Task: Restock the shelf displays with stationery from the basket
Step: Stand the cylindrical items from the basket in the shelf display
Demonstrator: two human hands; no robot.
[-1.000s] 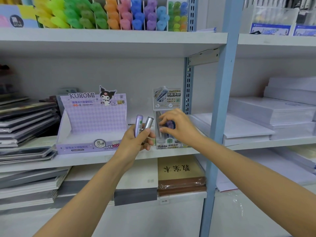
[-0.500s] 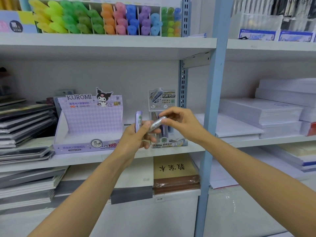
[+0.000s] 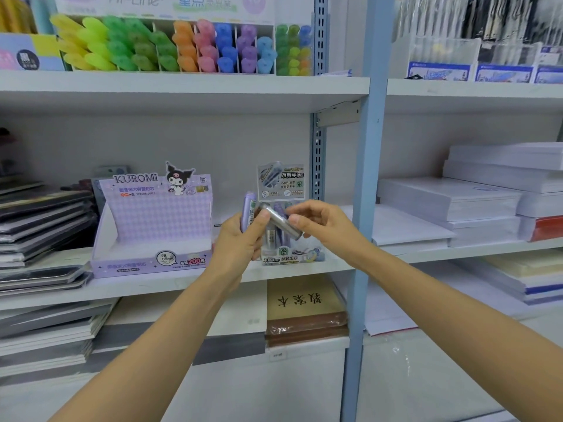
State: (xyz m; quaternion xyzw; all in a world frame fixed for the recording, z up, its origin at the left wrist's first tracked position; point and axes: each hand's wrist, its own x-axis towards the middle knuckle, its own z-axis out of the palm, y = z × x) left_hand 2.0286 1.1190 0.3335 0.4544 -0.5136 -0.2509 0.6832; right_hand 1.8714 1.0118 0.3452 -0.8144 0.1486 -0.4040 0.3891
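My left hand (image 3: 239, 239) grips a purple lead tube (image 3: 247, 208) upright in front of the middle shelf. A grey lead tube (image 3: 280, 220) lies tilted between both hands; my right hand (image 3: 320, 222) pinches its lower right part, and my left thumb touches its upper left end. Right behind the hands stands a small clear display (image 3: 281, 184) with several similar tubes in it. To the left sits a purple KUROMI display box (image 3: 152, 226), open at the top, its inside looking bare. No basket is in view.
Dark notebook stacks (image 3: 42, 220) fill the shelf's left end. White paper reams (image 3: 451, 205) lie right of the blue upright post (image 3: 365, 190). Coloured highlighters (image 3: 182, 47) line the shelf above. Brown-wrapped pads (image 3: 304, 312) and grey books sit on the shelf below.
My right hand left the small display and took hold of the grey tube that my left hand held; the tube went from upright to tilted toward the right.
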